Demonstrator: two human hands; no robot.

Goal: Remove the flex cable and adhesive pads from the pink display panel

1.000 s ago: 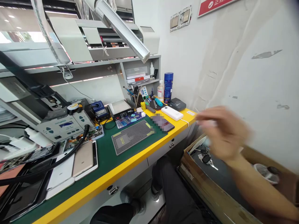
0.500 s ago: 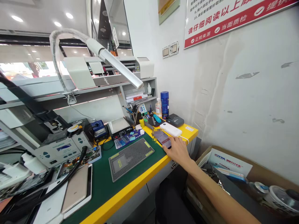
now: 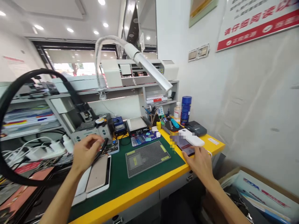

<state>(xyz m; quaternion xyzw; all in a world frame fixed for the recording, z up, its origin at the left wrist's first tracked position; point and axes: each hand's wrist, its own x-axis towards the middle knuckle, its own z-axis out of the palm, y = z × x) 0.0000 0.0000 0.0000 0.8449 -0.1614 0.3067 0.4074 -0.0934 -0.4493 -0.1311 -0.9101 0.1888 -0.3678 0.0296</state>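
My right hand (image 3: pixel 199 160) rests at the near end of a dark phone (image 3: pixel 183 142) on the yellow desk edge, its fingers apart and touching the phone. Just behind the phone lies a white power bank (image 3: pixel 191 137). My left hand (image 3: pixel 87 151) is raised over the left part of the desk, fingers curled together beside the end of a black hose (image 3: pixel 102 151); whether it grips anything is hidden. Below it are a gold tablet-like device (image 3: pixel 98 174) and a circuit board (image 3: pixel 113 147). A grey perforated mat (image 3: pixel 148 158) lies between the hands.
A blue can (image 3: pixel 186 110), a clear bottle (image 3: pixel 177 112) and a black box (image 3: pixel 196 128) stand at the back right. A white lamp (image 3: pixel 151 70) arches above the desk. White plugs and cables (image 3: pixel 50 147) sit at left, and an open carton (image 3: pixel 263 196) at lower right.
The view has turned left, shifting the desk to the right in the picture. My left hand has come into view at the left. My right hand remains at the phone.
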